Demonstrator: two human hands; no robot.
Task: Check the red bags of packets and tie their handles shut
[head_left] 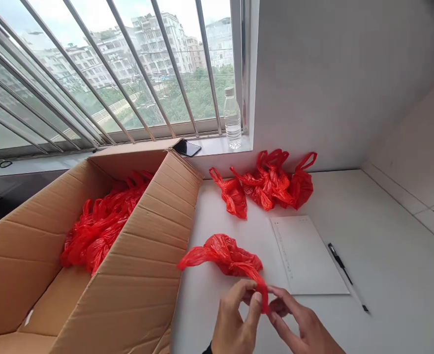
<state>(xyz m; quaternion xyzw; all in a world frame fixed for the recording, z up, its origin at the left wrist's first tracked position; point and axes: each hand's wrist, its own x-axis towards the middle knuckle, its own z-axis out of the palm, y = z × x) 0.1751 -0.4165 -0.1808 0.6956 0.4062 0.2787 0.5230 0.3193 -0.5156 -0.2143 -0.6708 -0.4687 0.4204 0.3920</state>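
Note:
A red plastic bag (226, 253) lies on the white table beside the cardboard box, one handle stretched out to the left. Its other handle reaches toward me, where both hands meet it. My left hand (239, 314) pinches this handle between thumb and fingers. Close by on the right, my right hand (294, 314) has its thumb and fingertips at the same handle's edge, closed around it. What is inside the bag is hidden by the crumpled plastic.
An open cardboard box (158, 236) with several red bags (106, 221) stands left. More tied red bags (272, 182) sit by the wall. A paper pad (313, 255) and pen (346, 275) lie right. A water bottle (232, 120) and phone (188, 148) rest near the barred window.

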